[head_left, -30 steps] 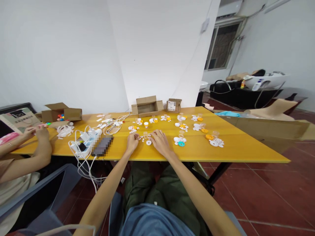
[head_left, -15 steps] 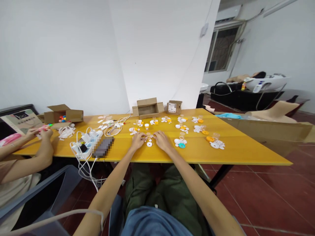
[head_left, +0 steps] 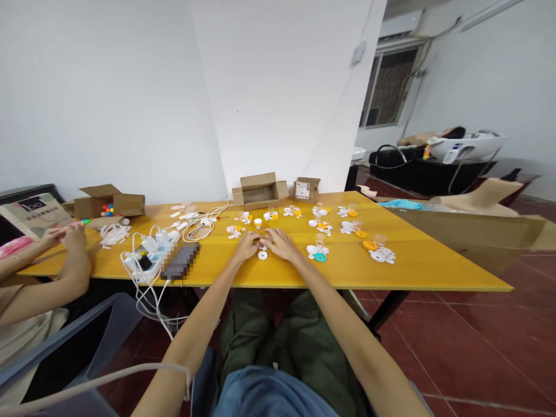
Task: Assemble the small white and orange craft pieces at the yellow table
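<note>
My left hand (head_left: 246, 246) and my right hand (head_left: 280, 244) meet fingertip to fingertip over the yellow table (head_left: 425, 260), just beyond a white ring-shaped part (head_left: 262, 255). Both hands have their fingers curled in a pinch around tiny white pieces too small to name. Small clusters of white, orange and clear plastic parts (head_left: 321, 227) lie scattered behind and to the right of them. A teal ring (head_left: 320, 257) rests on white discs right of my right hand.
A dark phone (head_left: 180, 260) and a white power strip with cables (head_left: 145, 260) lie left of my hands. Open cardboard boxes (head_left: 259, 189) stand along the far edge. Another person's hands (head_left: 65, 234) work at the table's left end near a box of coloured balls (head_left: 107, 202).
My hands have drawn together from a small gap until the fingertips meet above the small white pieces. The person at the left shifted their hands only slightly.
</note>
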`<state>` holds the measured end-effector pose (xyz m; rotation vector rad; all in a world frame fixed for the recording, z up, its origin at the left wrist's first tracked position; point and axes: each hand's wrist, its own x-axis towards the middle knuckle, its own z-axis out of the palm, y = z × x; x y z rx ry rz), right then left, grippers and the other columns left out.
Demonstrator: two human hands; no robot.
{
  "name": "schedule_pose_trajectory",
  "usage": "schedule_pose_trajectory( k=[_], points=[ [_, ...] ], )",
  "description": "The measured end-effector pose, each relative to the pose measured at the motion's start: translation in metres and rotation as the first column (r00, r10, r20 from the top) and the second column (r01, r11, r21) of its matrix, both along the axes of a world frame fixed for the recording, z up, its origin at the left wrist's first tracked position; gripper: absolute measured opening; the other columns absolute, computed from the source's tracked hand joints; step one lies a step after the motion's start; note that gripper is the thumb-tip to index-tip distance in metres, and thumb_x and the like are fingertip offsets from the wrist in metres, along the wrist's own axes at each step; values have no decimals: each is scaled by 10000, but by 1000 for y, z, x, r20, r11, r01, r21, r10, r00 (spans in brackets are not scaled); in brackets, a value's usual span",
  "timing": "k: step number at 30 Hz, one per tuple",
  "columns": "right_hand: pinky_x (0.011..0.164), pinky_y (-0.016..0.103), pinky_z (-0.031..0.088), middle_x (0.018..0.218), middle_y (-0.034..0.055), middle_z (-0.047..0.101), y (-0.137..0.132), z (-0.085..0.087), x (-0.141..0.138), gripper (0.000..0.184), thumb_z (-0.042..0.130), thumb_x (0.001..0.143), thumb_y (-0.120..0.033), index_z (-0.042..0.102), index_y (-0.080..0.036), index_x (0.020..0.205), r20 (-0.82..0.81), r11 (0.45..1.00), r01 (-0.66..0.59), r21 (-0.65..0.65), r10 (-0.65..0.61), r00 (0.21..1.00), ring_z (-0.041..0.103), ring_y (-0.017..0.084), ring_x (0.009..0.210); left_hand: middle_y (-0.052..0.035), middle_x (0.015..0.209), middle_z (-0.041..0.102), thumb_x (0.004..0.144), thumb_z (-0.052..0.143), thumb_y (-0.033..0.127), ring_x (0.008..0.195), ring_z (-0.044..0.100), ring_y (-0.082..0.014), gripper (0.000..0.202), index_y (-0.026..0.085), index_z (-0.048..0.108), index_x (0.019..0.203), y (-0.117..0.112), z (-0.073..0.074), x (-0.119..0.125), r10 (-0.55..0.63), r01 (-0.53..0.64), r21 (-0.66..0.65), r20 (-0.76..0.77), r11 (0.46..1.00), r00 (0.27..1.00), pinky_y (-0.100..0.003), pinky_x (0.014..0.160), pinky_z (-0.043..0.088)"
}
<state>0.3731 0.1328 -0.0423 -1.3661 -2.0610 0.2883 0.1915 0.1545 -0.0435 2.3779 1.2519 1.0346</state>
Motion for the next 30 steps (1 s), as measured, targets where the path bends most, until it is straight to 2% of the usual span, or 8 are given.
schedule_pose_trajectory(
  k=[3,5,11,14,20,25,30],
  points=[
    [967,408,443,1183,66,658,0,1,0,285,533,984,-430,630,-313,1226,8,1000,-28,5,28,1000,594,252,1123,-36,868,717,854,644,171,890,654,-206,128,218,763,851,-3,3,-1,-58,60,-54,42,997,997,-359,877,534],
    [967,412,441,1172,54,658,-2,2,-1,260,534,985,-431,635,-323,1200,20,1000,-30,4,30,999,598,244,1109,-31,875,725,847,630,144,872,658,-197,151,218,762,850,-5,5,-1,-56,62,-86,78,994,995,-356,874,540],
    [942,417,447,1142,48,655,-12,10,0,232,617,933,-439,635,-305,1122,41,998,-64,-7,64,997,595,255,1098,-32,912,745,840,610,131,889,668,-198,186,230,765,866,-10,5,-1,34,-18,-132,119,991,992,-368,899,549],
    [937,417,448,1132,52,659,-12,12,1,225,619,933,-414,624,-295,1124,46,997,-74,-22,75,996,596,255,1090,-39,946,749,873,607,186,935,669,-207,168,234,763,910,-14,4,-3,82,-66,-114,141,991,987,-377,921,549],
    [950,410,440,1160,52,635,-10,9,2,283,622,932,-392,588,-302,1198,41,994,-105,8,105,994,584,250,1133,-49,932,739,832,644,139,926,679,-212,127,213,746,853,-19,4,-6,149,-136,-88,160,987,976,-382,905,558],
    [936,389,444,1164,50,607,-9,8,4,139,612,943,-353,628,-284,1063,77,994,-109,15,107,991,582,235,1104,-46,899,730,820,629,108,870,684,-198,142,205,732,812,-19,5,-6,170,-153,-113,170,982,971,-363,853,569],
    [912,362,450,1108,50,616,-8,9,8,58,599,948,-284,639,-264,985,86,993,-113,36,110,990,587,223,1055,-35,863,716,848,622,159,857,669,-193,135,208,720,768,-21,6,-5,159,-143,-115,146,983,976,-346,844,558]
  ],
)
